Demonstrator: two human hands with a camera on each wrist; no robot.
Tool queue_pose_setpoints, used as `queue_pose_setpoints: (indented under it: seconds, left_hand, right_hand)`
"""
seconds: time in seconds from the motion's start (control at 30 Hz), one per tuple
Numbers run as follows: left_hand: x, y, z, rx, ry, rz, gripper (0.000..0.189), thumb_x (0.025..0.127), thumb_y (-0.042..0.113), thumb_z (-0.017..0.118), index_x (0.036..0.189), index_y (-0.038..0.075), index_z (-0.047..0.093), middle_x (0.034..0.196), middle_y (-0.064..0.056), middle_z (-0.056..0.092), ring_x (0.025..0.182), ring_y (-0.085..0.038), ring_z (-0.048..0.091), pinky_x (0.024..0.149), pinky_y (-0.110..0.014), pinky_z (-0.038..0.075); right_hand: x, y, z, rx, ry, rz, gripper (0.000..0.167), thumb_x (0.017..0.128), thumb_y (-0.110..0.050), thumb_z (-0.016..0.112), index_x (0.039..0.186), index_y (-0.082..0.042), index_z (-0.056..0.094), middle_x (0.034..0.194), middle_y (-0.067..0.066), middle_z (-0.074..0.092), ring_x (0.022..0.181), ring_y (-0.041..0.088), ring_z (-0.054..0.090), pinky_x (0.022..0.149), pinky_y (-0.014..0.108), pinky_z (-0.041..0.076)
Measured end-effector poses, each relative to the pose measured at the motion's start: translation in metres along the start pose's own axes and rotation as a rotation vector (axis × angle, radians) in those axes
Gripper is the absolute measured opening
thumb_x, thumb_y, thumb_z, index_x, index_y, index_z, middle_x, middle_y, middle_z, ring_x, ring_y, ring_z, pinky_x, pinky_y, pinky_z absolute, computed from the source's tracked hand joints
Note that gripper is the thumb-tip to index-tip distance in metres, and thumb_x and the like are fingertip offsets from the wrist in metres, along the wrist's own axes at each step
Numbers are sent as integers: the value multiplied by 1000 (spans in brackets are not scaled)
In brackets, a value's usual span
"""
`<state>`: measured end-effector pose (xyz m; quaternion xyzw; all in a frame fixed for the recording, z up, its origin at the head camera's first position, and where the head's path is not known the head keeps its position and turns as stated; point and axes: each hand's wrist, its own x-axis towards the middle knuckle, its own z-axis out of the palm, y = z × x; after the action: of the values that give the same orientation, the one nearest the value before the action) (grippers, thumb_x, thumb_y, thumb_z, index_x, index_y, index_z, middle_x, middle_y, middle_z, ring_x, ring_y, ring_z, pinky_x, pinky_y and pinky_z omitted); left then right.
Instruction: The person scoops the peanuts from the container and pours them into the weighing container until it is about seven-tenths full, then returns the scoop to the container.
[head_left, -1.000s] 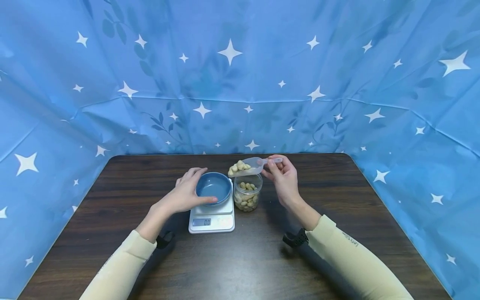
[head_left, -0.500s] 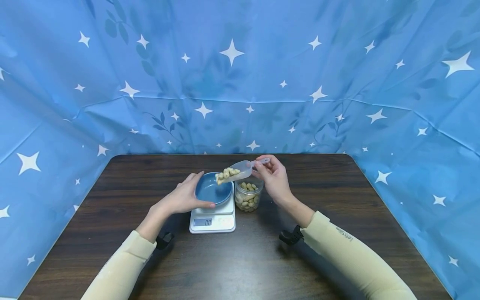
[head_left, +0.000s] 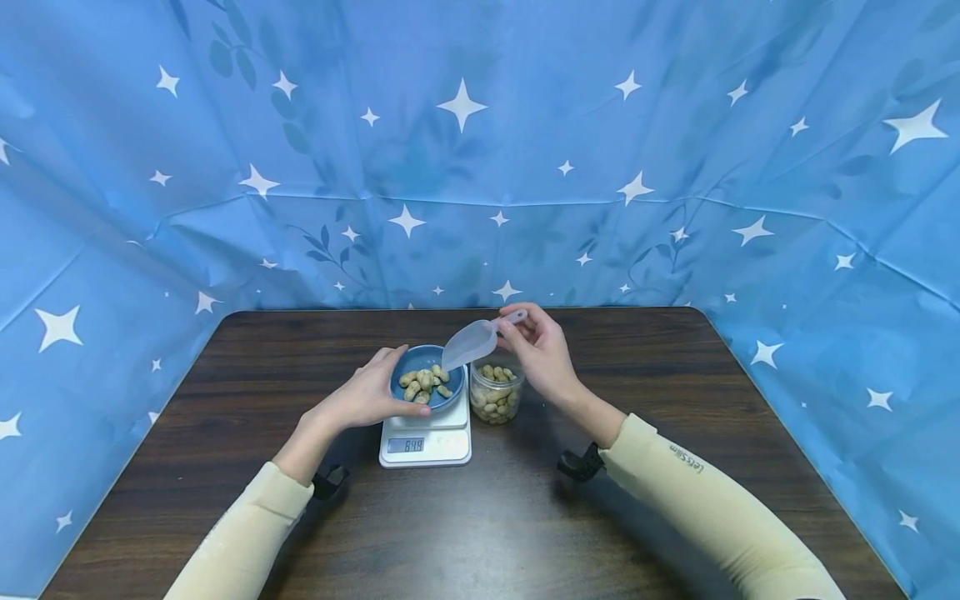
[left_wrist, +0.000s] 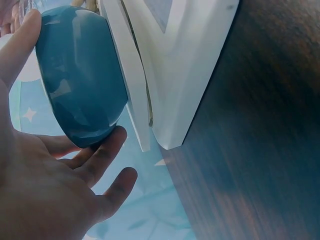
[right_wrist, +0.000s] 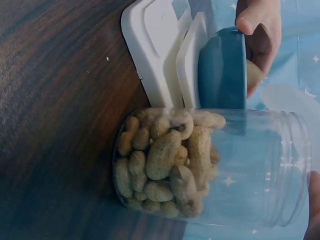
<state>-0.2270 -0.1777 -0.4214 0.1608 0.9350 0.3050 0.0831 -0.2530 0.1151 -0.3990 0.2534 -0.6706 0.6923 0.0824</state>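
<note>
Gripping round blue bowl (head_left: 420,355) of tan peanuts (head_left: 425,380) on white scale (head_left: 447,450) with wide-spread left hand (head_left: 372,392) | pinching translucent plastic scoop (head_left: 468,345) in right hand (head_left: 543,352), part-masking clear cylindrical jar (right_wrist: 252,170) alongside | reading "LetsSlim" on cream sleeve (head_left: 716,496), unsure of display (head_left: 406,445) digits

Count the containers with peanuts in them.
2: the blue bowl, on top of the white scale, and the clear jar, on the table beside the scale. No others show.

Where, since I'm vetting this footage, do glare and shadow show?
Head view: glare on the near middle of the table, dark shadow along the right sleeve; left wrist: soft highlights on the blue bowl; right wrist: glints on the clear jar.
</note>
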Motion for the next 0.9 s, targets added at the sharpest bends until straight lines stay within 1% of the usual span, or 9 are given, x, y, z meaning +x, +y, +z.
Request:
queue_pose_setpoints:
  seconds: [0.13, 0.2, 0.27, 0.4, 0.5, 0.67, 0.8, 0.9]
  left_hand:
    - [0, 0, 0, -3, 1, 1, 121, 76, 62, 84, 161, -1, 26, 155, -23, 36, 133, -42, 45, 104, -64, 39]
    - [0, 0, 0, -5, 2, 2, 121, 76, 62, 84, 161, -1, 25, 155, -23, 36, 133, -42, 45, 104, -64, 39]
    - [0, 0, 1, -5, 3, 2, 121, 76, 62, 84, 161, -1, 25, 155, -23, 36, 133, -43, 44, 104, -64, 39]
    - [0, 0, 1, -7, -1, 1, 121, 76, 62, 84, 161, -1, 24, 155, -23, 36, 132, -43, 44, 103, -64, 40]
    - [0, -1, 1, -8, -7, 3, 122, 77, 63, 83, 161, -1, 24, 155, -22, 35, 133, -43, 44, 104, -65, 39]
    - [1, -1, -1, 2, -20, 10, 121, 78, 62, 83, 161, -1, 22, 156, -23, 34, 135, -41, 43, 106, -66, 36]
    - [2, 1, -2, 10, -31, 13, 121, 79, 61, 82, 162, -1, 20, 157, -23, 31, 137, -42, 41, 107, -67, 33]
    - [4, 5, -2, 18, -19, 39, 121, 79, 61, 82, 162, 0, 20, 160, -23, 27, 141, -43, 36, 110, -68, 27]
  right_hand:
    - [1, -5, -3, -42, -19, -19, 24, 106, -4, 57, 126, 9, 56, 117, 26, 65, 109, 32, 68, 91, 42, 56]
    - [1, -8, -6, -56, -14, -28, 23, 105, -4, 57, 123, 10, 56, 116, 26, 66, 107, 30, 68, 91, 44, 56]
    - [1, -11, -10, -45, -12, -34, 21, 105, -3, 57, 121, 12, 55, 116, 27, 65, 107, 28, 68, 91, 45, 55]
    - [1, -18, -20, -23, -9, -42, 19, 105, -1, 56, 118, 12, 55, 116, 28, 63, 107, 23, 68, 91, 41, 56]
    - [1, -25, -30, -36, -12, -47, 19, 105, 0, 56, 118, 13, 54, 115, 29, 63, 105, 21, 68, 90, 39, 56]
    - [1, -34, -46, -102, -33, -34, 21, 105, -3, 57, 118, 13, 55, 114, 29, 63, 102, 20, 69, 90, 37, 56]
    - [2, -40, -55, -164, -52, 2, 21, 105, -6, 58, 117, 12, 56, 114, 27, 64, 102, 20, 70, 88, 36, 57]
    - [5, -44, -58, -236, -77, 38, 21, 105, -8, 60, 117, 8, 57, 114, 23, 66, 104, 22, 70, 87, 35, 57]
